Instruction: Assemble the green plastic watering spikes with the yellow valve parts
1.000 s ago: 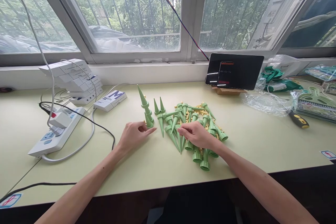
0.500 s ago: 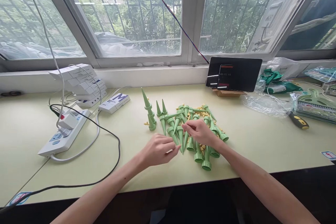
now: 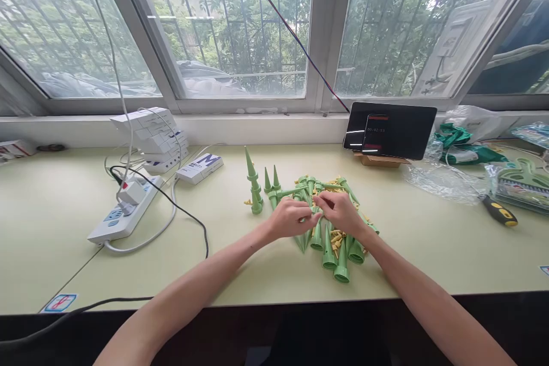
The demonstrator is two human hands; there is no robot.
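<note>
Left hand (image 3: pixel 291 218) and right hand (image 3: pixel 343 214) are recorded fingertip to fingertip over the pile of green spikes (image 3: pixel 337 254), fingers curled nearly closed and touching it; any pinched piece is hidden, and 1 stacked spike tower (image 3: pixel 254 190) is noted apart, leftward.

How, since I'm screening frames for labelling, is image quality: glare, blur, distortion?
Head view: soft window daylight on the pale green table; white window frames bow from wide-angle distortion; black tablet screen shows glare; left hand and right hand over green plastic spikes look sharp.
</note>
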